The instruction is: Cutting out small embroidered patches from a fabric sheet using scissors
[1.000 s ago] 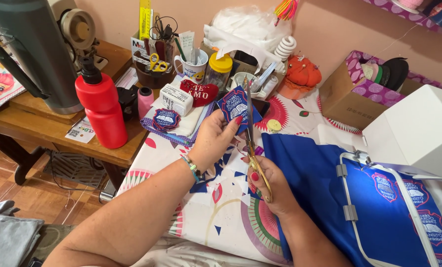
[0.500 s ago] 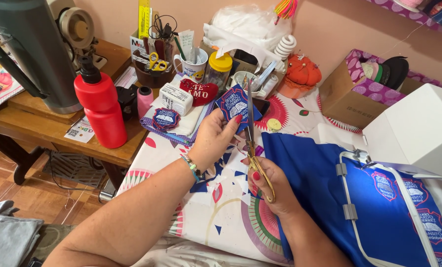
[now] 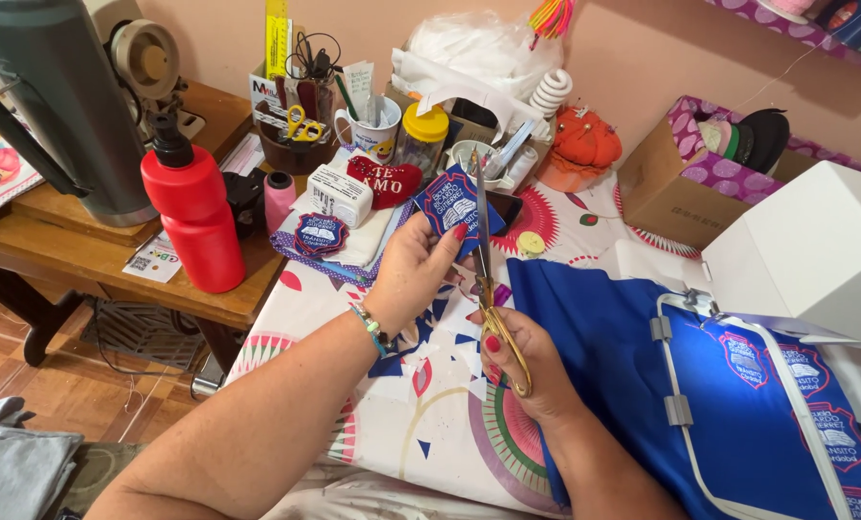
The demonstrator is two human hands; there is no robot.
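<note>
Small blue embroidered fabric patch with a crest design (image 3: 456, 209) is held up above the table, pinched between thumb and fingers of the left hand (image 3: 413, 276); fingers closed on its lower edge, patch face toward the camera. Right hand (image 3: 526, 361) grips gold-handled steel scissors (image 3: 488, 279), fingers closed through and around the handle loops; blades nearly together, set against the right edge of the patch. Scissors' long axis runs near-vertical in the head view, tips pointing away from the person toward the clutter at the back, handles toward the wearer. Just right of the hands: blue fabric (image 3: 603, 327) clamped in a white embroidery hoop frame (image 3: 676, 385), with more crest patches stitched in it, beside a white embroidery machine (image 3: 815, 255). Containers: white mug (image 3: 368, 130) holding pens; dark pot (image 3: 300, 144) holding yellow-handled scissors and other tools; yellow-lidded clear jar (image 3: 423, 140), contents cannot be told; open cardboard box with purple dotted lining (image 3: 685, 183), holding dark items not resolvable. An orange pumpkin-shaped pincushion (image 3: 584, 140) stands near the box. Another finished patch (image 3: 321, 233) lies on a folded white cloth to the left. Surface: table under a white cloth printed with coloured motifs (image 3: 430, 404). Adjoining on the left, a wooden table (image 3: 93, 260) carrying a red plastic squeeze bottle with black cap (image 3: 194, 221) and a grey sewing machine (image 3: 55, 106). Pinkish wall behind; brown tile floor lower left.
</note>
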